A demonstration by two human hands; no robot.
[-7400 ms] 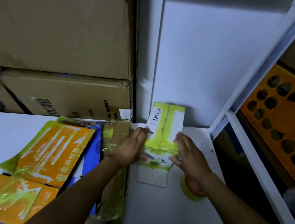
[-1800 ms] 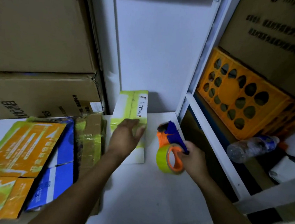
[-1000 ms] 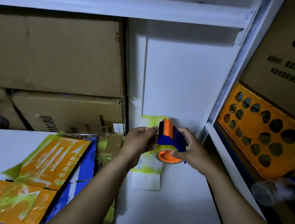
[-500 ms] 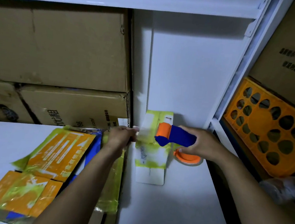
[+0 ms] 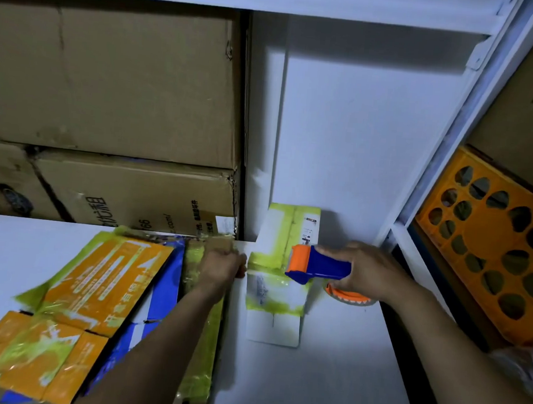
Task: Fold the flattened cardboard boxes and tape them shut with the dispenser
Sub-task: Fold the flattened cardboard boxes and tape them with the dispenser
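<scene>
Taping step: my right hand (image 5: 370,272) fingers wrapped round dispenser (image 5: 319,266), over box (image 5: 274,294); left hand (image 5: 223,262) curled at box edge, grip unclear. Next: run tape across top, cut.

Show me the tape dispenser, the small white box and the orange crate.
tape dispenser (image 5: 327,266), head view, blue body.
small white box (image 5: 272,328), head view, bare near flap.
orange crate (image 5: 486,235), head view, solid centre.
</scene>
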